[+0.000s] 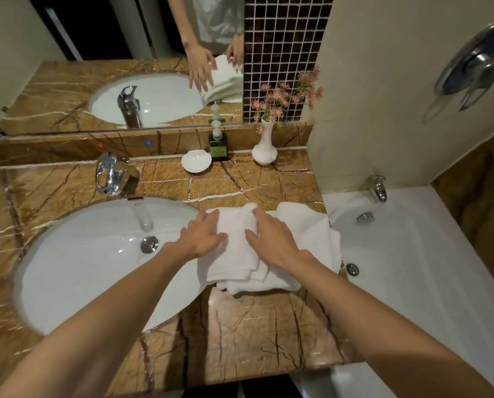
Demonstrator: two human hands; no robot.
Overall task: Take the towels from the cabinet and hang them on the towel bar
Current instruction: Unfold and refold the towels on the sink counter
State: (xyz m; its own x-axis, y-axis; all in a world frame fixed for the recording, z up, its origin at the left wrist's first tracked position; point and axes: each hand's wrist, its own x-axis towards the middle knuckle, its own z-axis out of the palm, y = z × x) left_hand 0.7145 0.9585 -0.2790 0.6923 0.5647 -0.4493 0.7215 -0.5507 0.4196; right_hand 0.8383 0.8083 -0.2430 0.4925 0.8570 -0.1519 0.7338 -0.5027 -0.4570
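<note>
A stack of folded white towels [234, 262] lies on the brown marble counter [254, 326], between the sink and the bathtub. A smaller folded towel sits on top of a larger one [311, 225] that spreads toward the tub. My left hand [202, 235] rests flat on the left part of the top towel, fingers straight. My right hand [271, 239] lies flat on its right part, fingers spread. Neither hand grips the cloth. No towel bar or cabinet is in view.
A white oval sink [82, 259] with a chrome tap [111, 173] lies left of the towels. A soap dish [196, 161], pump bottle [218, 143] and flower vase [264, 149] stand at the back under the mirror. The white bathtub [412, 268] is at the right.
</note>
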